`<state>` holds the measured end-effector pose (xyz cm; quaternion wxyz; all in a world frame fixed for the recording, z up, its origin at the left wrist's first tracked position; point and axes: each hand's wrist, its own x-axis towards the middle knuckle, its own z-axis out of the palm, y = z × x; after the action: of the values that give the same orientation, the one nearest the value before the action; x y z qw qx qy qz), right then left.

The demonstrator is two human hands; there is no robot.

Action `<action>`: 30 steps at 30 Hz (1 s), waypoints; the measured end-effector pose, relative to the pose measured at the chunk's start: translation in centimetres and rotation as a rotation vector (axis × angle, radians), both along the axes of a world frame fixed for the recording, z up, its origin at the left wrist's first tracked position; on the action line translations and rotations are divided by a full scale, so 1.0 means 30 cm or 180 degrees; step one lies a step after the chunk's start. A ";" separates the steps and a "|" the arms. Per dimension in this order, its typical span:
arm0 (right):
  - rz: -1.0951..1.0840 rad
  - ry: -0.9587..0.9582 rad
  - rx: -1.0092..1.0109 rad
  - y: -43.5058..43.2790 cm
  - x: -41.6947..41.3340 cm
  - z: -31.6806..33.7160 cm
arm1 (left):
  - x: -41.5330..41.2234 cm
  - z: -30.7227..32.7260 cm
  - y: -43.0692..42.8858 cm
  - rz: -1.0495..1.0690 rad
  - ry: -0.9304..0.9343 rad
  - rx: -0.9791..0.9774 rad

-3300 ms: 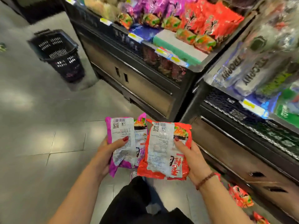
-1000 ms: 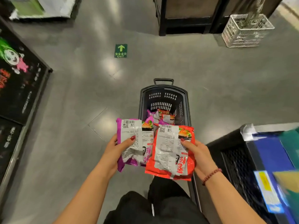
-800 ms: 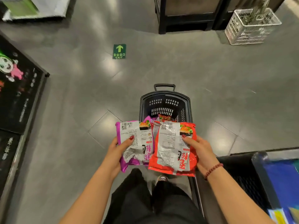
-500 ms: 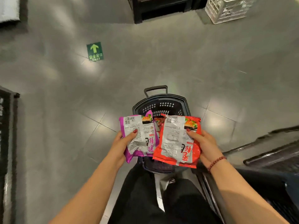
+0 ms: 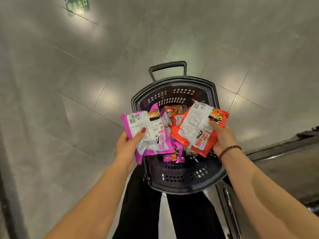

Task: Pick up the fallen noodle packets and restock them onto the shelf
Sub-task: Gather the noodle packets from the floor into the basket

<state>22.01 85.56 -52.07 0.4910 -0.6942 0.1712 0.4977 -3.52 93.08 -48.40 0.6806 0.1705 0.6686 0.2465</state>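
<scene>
My left hand grips a purple noodle packet, thumb on its printed white back. A red noodle packet is held the same way in my right hand, which wears a bead bracelet. Both packets hang just above a black wheeled shopping basket on the floor. Several more red and purple packets lie inside the basket. The shelf is out of view.
Grey tiled floor surrounds the basket, with a green exit sticker at the top left. A dark metal cabinet base runs along the right. My black-trousered legs stand directly behind the basket.
I have turned from the shelf to the basket and come close over it. My hands have spread apart, so the two packets no longer overlap.
</scene>
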 end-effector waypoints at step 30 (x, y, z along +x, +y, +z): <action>0.1508 -0.1140 -0.0476 0.283 0.058 -0.894 | 0.299 -1.023 0.194 -0.1188 0.1409 0.0570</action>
<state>23.74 94.05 -78.90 0.3312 -0.8257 -0.0486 0.4541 5.44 98.90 -79.08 0.5341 0.3994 0.7334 0.1320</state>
